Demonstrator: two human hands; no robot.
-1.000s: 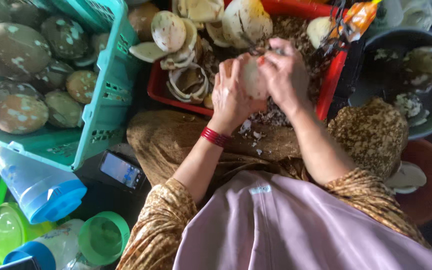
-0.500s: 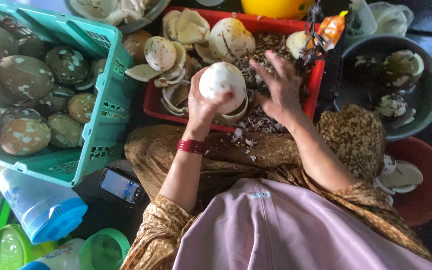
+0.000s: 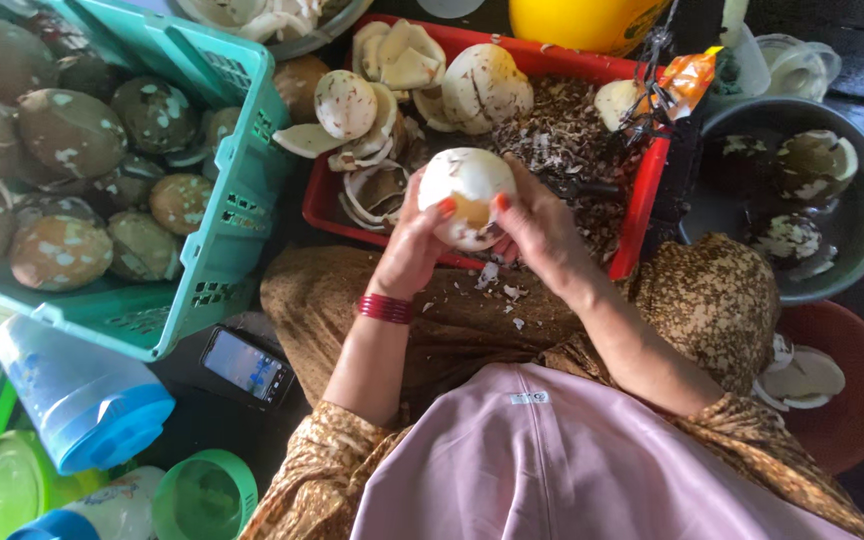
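Note:
A round white peeled coconut is held up over my lap, in front of a red tray. My left hand cups its left and lower side, thumb on its front. My right hand grips its right side, thumb pressed on the white flesh. A red bangle circles my left wrist. The tray holds white coconut pieces and brown shavings. White flakes lie scattered on my brown patterned skirt.
A teal basket of brown unpeeled coconuts stands at the left. A dark bowl with coconut shells sits at the right, above a red-brown dish. A phone, a blue-lidded jug and green cups lie at bottom left.
My right hand has come back from the tray onto the coconut's right side. Both hands now hold it, lower and closer to my lap.

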